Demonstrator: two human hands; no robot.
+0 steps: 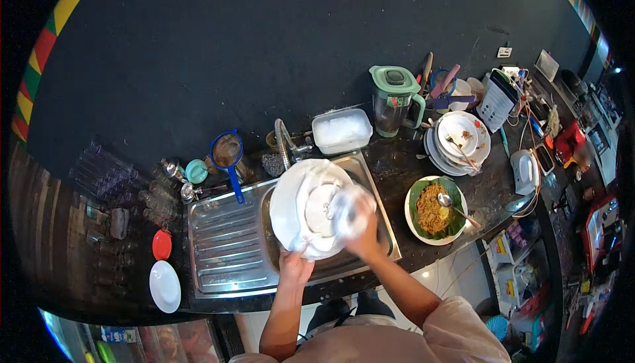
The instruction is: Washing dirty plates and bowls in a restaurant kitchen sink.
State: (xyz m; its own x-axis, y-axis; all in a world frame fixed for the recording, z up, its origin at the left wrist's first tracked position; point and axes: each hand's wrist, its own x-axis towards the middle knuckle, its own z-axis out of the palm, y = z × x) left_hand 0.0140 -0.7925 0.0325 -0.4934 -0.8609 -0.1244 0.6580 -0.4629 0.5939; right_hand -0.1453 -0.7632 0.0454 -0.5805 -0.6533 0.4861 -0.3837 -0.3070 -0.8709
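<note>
My left hand (296,265) grips the lower rim of a large white plate (291,199), tilted above the sink basin (379,199). Its underside, with a foot ring and a dark mark, appears to face me, and white suds lie on it. In my right hand (366,239) is a white scrubbing pad or cloth (348,212), blurred by motion, pressed against the plate's right side. Behind the plate rises a curved metal faucet (282,140). A rectangular plastic tub (342,131) with white foam stands at the sink's back edge.
Left of the basin is a ribbed steel drainboard (225,249), with a blue-handled strainer (229,157) behind it. To the right are a bowl of noodles (432,209), stacked dirty plates (464,140) and a green-lidded blender jug (394,100). A white oval dish (165,286) lies far left.
</note>
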